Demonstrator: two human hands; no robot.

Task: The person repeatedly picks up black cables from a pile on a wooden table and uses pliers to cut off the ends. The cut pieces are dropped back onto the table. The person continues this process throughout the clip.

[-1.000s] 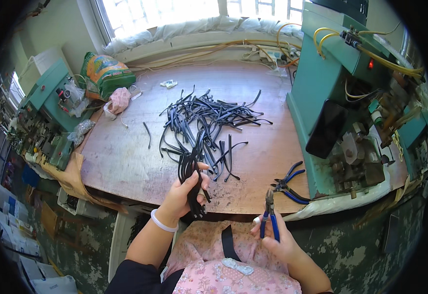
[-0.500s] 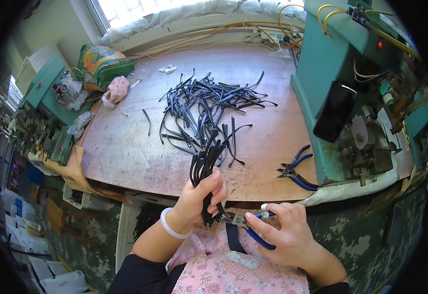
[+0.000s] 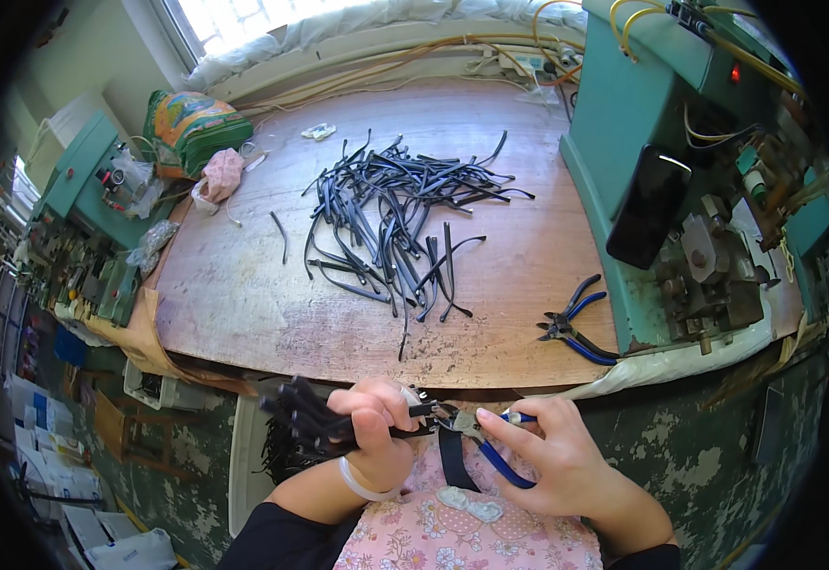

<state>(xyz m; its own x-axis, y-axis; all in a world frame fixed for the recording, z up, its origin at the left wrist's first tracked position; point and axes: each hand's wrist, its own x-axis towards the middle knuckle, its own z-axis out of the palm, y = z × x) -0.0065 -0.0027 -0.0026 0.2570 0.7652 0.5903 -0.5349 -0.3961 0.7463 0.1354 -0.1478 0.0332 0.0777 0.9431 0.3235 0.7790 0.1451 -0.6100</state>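
My left hand (image 3: 376,432) is closed round a bundle of black eyeglass temples (image 3: 305,418), held sideways in front of the table's near edge. Their far ends point left and are slightly blurred; their other ends come out by my right hand (image 3: 559,458). That hand grips blue-handled cutting pliers (image 3: 505,465), whose jaws are at the end of a temple beside my left fingers. Whether the jaws are closed on it I cannot tell. On the table lies a loose pile of similar temples (image 3: 405,185), with one stray temple (image 3: 281,237) to its left.
A second pair of blue-handled pliers (image 3: 566,328) lies at the table's right, beside a green machine (image 3: 590,171) with a black phone (image 3: 650,211) on it. Another green machine (image 3: 91,180) stands left, near a colourful bag (image 3: 196,133). Below the table edge is a pale bin (image 3: 241,465) holding black pieces.
My left hand has turned and lowered, swinging the bundle from upright to sideways, pointing left. A temple now lies at the pile's near end. The right hand with the pliers has barely moved.
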